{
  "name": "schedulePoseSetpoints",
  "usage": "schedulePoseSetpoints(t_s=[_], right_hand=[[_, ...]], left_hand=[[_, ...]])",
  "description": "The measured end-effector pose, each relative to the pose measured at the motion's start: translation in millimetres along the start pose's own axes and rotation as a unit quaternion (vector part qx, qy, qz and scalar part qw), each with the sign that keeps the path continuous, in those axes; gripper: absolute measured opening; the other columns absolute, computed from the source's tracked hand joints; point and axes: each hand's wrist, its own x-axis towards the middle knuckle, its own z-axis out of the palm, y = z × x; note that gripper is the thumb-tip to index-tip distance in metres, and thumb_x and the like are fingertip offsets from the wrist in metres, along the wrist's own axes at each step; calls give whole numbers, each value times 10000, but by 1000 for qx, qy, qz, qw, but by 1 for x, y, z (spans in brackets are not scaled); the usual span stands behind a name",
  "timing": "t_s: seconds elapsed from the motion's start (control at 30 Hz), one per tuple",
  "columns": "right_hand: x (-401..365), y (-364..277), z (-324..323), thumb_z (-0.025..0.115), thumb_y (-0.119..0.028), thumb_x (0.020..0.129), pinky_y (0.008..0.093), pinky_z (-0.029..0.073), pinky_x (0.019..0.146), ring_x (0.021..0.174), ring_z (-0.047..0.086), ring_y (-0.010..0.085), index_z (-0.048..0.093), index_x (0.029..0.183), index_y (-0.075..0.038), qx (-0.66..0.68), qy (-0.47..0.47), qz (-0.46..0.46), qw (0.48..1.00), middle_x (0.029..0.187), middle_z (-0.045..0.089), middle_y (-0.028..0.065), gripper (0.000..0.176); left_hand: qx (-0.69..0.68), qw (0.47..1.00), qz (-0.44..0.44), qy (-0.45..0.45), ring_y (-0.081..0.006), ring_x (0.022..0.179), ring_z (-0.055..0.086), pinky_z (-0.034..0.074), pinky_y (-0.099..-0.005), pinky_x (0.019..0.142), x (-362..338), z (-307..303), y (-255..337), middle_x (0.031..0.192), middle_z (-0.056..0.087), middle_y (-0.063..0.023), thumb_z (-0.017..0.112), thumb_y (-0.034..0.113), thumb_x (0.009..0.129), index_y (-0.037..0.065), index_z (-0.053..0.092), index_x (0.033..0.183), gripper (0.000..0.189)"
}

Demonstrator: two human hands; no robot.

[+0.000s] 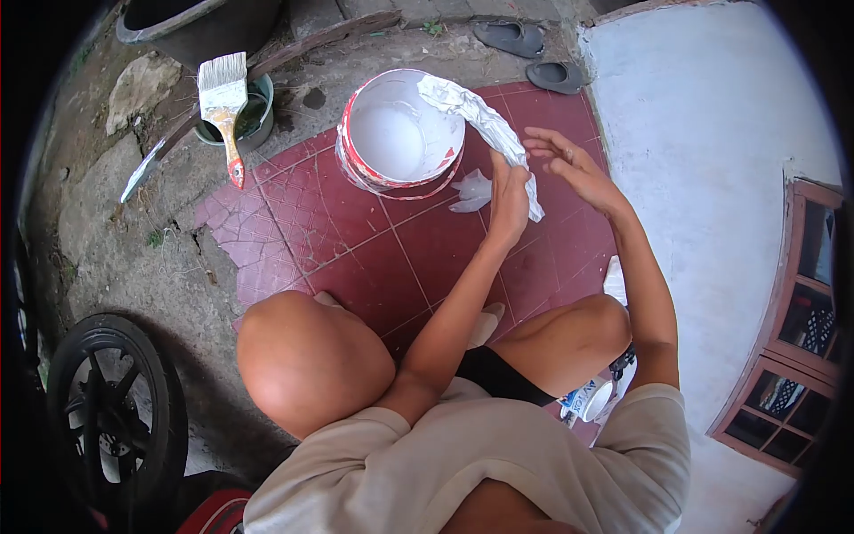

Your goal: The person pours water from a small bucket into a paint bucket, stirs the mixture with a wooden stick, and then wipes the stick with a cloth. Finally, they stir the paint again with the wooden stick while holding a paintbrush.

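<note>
Your left hand (510,191) pinches the paint-caked plastic strip (480,111) draped off the paint bucket (350,142) rim, upper centre; your right hand (569,166) hovers open (fingers spread). Lift slowly, I'd judge, keeping drips over the bucket.

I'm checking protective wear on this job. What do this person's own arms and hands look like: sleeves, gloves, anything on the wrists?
Both arms are bare below the short beige T-shirt sleeves. The left hand and the right hand wear no gloves, and no watch, band or ring shows on either.
</note>
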Motion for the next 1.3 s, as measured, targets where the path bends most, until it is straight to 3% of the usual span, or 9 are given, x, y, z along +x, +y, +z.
schedulePoseSetpoints(t_s=[0.17,0.27,0.47,0.7,0.9,1.0,1.1,1.13,1.3], right_hand=[[-52,25,20,589,-90,806,356,411,952,1142,486,209,219,1417,-98,-92,-16,-11,996,1256,481,121,714],[-53,44,15,599,-105,821,356,435,923,1106,512,205,262,1385,-79,75,-30,107,991,1225,499,115,658],[-61,93,13,645,-211,839,370,484,819,1035,570,223,336,1331,-59,62,-25,-6,998,1189,538,155,601],[-80,81,-21,691,-264,819,316,494,690,831,629,174,517,1154,-8,39,108,-2,993,962,644,148,457],[-87,111,-18,702,-414,735,389,482,626,711,649,289,589,1041,-8,-48,199,-47,978,728,638,173,521],[-102,113,-20,696,-369,721,436,478,642,704,630,359,579,995,15,-60,232,-26,971,720,621,182,486],[-106,126,-20,644,-243,739,454,484,616,705,630,367,548,949,25,-65,245,-47,966,733,617,198,354],[-108,128,-22,629,-211,739,454,486,606,705,630,369,537,946,29,-74,244,-41,966,735,616,204,330],[-138,172,-37,601,-150,736,459,489,591,695,625,391,493,1018,48,-113,308,-1,945,741,615,215,361]], left_hand=[[128,982,117,-75,-321,1010,496,370,-403,899,1,8,-34,1081,450,-201,423,38,807,-35,328,1234,443],[216,962,134,-103,-331,994,499,375,-400,885,-5,13,-29,1072,457,-200,453,63,838,-22,377,1195,375],[319,933,137,-91,-152,881,554,445,-286,776,-4,12,-47,1008,533,-81,573,95,879,-2,487,1246,389],[414,897,143,-55,-92,723,441,392,-244,669,-15,12,-80,844,514,-15,662,83,822,9,602,1148,339],[421,889,174,-54,-79,698,413,353,-233,637,-32,26,-109,786,506,6,702,54,776,-38,629,923,188],[420,893,147,-63,-61,662,387,328,-230,597,-42,40,-122,756,490,28,691,37,783,-37,615,841,121],[383,921,16,-69,-54,644,369,351,-234,562,-47,49,-134,812,447,23,685,32,793,-48,600,997,235],[412,899,105,-109,-13,589,359,282,-203,502,-44,49,-143,718,488,55,634,5,816,-14,612,1018,204],[423,875,106,-211,-187,1099,497,414,-315,923,-62,81,-141,1257,475,-144,532,6,863,-4,389,1329,488]])
